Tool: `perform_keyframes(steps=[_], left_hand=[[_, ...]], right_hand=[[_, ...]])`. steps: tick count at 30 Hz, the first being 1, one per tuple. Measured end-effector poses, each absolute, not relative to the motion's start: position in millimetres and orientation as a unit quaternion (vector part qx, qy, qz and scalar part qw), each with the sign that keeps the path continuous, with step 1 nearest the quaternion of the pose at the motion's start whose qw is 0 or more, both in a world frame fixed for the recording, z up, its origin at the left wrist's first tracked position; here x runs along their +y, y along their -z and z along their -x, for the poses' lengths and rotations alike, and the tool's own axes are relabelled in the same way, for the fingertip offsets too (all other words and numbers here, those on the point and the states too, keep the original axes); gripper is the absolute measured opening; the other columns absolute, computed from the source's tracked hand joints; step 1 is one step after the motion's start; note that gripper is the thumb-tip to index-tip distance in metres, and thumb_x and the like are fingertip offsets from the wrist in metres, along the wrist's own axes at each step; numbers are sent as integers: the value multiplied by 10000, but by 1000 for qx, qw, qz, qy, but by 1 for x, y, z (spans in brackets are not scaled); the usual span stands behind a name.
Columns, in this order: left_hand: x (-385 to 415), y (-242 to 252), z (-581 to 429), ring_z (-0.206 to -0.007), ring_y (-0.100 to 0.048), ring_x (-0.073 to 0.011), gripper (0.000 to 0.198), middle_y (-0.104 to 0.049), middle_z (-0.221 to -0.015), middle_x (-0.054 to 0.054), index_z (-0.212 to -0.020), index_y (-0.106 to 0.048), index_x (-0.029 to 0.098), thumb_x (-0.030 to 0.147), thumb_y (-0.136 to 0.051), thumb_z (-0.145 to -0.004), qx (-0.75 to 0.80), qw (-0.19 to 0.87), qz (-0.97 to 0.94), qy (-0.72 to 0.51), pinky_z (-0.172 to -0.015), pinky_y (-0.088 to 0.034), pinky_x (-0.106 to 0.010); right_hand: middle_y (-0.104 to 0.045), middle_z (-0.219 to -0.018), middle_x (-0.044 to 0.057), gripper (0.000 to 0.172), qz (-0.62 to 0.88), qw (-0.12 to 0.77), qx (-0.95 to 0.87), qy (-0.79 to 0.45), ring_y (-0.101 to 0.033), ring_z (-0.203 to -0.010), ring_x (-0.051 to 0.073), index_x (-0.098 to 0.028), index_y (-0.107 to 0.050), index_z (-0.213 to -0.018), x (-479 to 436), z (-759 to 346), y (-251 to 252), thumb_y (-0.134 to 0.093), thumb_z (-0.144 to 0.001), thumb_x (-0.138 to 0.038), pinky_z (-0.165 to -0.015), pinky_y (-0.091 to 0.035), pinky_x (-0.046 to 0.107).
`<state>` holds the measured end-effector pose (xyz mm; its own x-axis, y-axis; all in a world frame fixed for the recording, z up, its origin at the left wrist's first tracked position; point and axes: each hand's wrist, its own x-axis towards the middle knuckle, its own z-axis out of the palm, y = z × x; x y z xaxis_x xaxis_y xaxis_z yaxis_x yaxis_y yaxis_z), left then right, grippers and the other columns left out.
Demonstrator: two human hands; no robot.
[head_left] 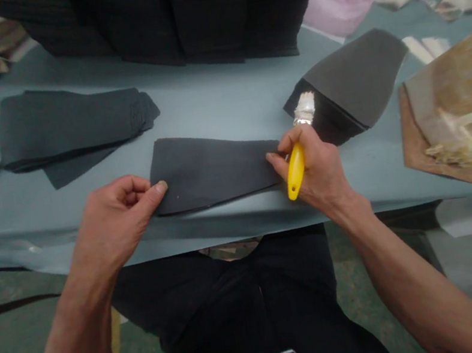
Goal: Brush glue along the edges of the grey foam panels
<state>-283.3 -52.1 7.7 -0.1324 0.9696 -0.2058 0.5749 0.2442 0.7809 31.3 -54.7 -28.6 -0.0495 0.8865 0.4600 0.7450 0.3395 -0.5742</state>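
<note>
A flat dark grey fabric piece (211, 167) lies near the front edge of the blue-grey table (213, 98). My left hand (117, 215) is curled, its thumb pressing on the piece's left end. My right hand (315, 171) touches the piece's right end with a fingertip while gripping a brush with a yellow handle (296, 170); its pale bristles (305, 108) point away from me.
A stack of dark grey pieces (67, 127) lies at the left, another stack (352, 83) at the right behind the brush. A glue-stained board with a container (456, 107) sits far right. Black fabric piles (188, 8) fill the back. Pale scraps lie around.
</note>
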Motion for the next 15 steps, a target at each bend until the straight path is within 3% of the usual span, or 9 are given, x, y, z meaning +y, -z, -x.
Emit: perform_keyframes(steps=[15], left_hand=[[-53,-9,287,-478,-445,-113,479,-550,-501,52,-665,-653,242,716,-672,-732,740,284,-585,-168,-489,-304,-265]], right_hand=[[-595,-744,-65,205,587,395,-702,-80,-484,-549,103,-257,-539,-935,-53,-33,41,-732,-910,-322,-585,-434,259]])
